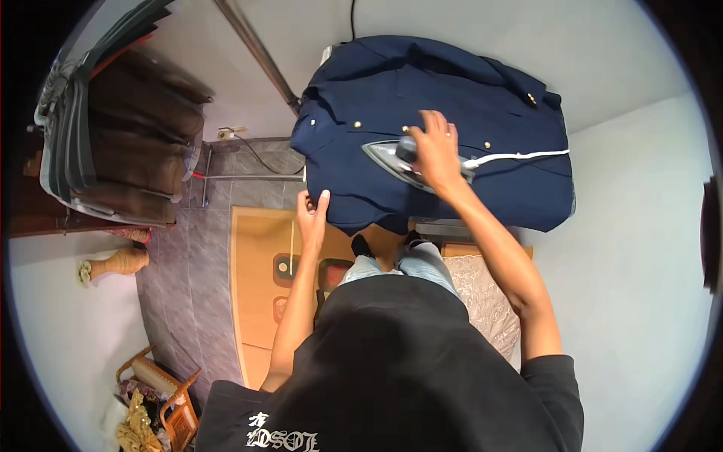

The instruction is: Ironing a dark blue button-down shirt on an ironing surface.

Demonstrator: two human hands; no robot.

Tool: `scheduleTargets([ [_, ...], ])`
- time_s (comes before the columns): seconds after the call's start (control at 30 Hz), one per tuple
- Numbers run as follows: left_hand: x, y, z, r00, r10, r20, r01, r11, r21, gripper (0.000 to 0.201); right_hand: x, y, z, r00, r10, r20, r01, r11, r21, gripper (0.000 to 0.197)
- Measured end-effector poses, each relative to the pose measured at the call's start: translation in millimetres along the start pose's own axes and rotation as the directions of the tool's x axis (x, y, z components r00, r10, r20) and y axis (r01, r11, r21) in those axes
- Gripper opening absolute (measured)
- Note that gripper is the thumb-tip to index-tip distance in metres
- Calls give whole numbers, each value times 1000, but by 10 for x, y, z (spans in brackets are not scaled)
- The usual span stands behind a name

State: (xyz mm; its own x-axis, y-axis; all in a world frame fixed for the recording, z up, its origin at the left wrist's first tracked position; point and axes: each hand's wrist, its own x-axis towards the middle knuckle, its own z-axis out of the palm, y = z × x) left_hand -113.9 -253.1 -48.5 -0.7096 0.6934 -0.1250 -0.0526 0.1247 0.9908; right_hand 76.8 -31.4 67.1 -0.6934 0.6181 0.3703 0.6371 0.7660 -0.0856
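Observation:
A navy blue jacket with gold-coloured buttons lies spread over an ironing board, whose surface it mostly hides. On its middle rests an iron, its tip toward the left and a white cord running off to the right. My right hand is closed around the iron's dark handle, with some fingers lifted and slightly blurred. At the jacket's near left edge, my left hand pinches the cloth, thumb on top and fingers at the border.
Dark clothes hang from a rack at the left. A metal pole rises behind the board, and a black cable trails from a wall outlet. Below are an orange mat and, at the lower left, a wooden chair with cloths.

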Motion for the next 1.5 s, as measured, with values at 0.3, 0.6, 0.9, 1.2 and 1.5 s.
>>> scheduleTargets([
  [0.3, 154, 314, 122, 929, 171, -329, 13, 872, 490, 45, -25, -527, 145, 992, -119, 45, 122, 990, -72, 26],
  [0.6, 221, 278, 152, 918, 147, -369, 90, 829, 552, 50, -912, 1677, -575, 958, 266, 109, -218, 920, -326, 51],
  [0.9, 236, 57, 122, 835, 170, -524, -31, 964, 265, 26, -1478, 3082, -792, 963, 248, 108, -243, 968, -56, 52],
  [1.2, 209, 1136, 1432, 779, 522, 348, -623, 576, 530, 24, -754, 1687, -477, 996, -32, 78, 22, 992, 125, 48],
  [1.5, 247, 537, 1707, 688, 300, 661, -726, 284, 626, 61, -1021, 1781, -412, 967, 248, 54, -231, 947, -223, 60],
])
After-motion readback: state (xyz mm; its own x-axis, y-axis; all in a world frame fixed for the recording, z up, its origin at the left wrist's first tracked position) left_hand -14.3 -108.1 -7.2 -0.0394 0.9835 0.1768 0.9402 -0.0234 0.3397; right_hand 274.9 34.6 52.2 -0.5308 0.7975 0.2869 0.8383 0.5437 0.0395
